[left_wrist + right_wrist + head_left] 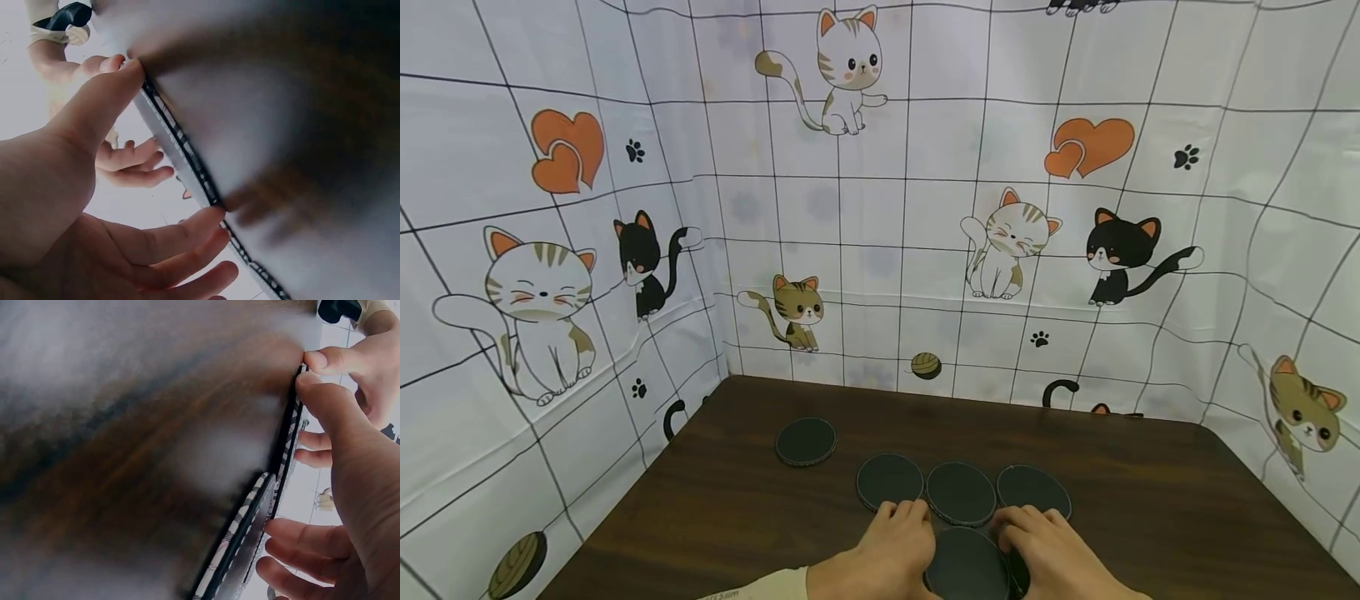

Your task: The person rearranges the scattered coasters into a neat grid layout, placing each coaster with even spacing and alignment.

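Note:
A dark round coaster (967, 568) lies near the front of the brown table, between both hands. My left hand (891, 546) grips its left side, the thumb and fingers spread along the rim; in the left wrist view the black-and-white patterned edge (178, 134) runs between them. On the opposite side, my right hand (1052, 554) holds the rim with bent fingers and thumb. Part of another dark coaster (1018, 573) shows under the right hand. In the right wrist view, a second patterned edge (234, 534) overlaps the first near the fingers.
Three more coasters sit in a row just beyond the hands: left (890, 482), middle (961, 493) and right (1034, 490). One coaster (806, 442) is apart, farther back left. A white cat-print curtain (872, 217) surrounds the table (737, 508) at the back and sides.

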### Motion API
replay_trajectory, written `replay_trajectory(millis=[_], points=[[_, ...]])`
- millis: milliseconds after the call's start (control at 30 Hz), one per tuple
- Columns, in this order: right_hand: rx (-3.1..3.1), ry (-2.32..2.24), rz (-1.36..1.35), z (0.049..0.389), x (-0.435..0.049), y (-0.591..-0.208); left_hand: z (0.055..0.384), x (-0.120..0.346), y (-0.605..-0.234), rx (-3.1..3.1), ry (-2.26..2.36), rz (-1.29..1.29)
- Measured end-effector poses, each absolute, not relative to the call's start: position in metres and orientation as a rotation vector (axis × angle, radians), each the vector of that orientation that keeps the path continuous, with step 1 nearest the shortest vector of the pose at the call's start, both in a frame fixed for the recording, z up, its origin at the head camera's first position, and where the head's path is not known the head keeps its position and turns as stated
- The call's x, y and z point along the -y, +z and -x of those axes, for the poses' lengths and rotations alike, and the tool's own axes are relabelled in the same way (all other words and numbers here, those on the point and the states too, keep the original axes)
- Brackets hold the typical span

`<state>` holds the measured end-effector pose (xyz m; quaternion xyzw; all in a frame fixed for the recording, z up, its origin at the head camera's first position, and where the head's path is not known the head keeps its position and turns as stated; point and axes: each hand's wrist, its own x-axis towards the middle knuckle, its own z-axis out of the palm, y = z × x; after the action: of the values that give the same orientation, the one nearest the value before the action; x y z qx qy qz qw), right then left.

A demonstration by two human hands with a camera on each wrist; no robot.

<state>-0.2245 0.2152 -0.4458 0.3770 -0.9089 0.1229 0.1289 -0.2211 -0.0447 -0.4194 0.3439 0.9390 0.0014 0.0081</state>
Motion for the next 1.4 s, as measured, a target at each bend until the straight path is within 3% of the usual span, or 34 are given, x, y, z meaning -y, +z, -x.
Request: replay_trajectory(millis=[1033,1400], points=[[2.7,0.338,-1.094,0.23,-0.21,-0.444,0.224,0.048,-0.412,-2.879,-0.01,-0.949],[2.682,0.31,-1.01,0.247,-0.196,-0.416,0.23,0.06,-0.387,-3.06,0.058,-1.014]])
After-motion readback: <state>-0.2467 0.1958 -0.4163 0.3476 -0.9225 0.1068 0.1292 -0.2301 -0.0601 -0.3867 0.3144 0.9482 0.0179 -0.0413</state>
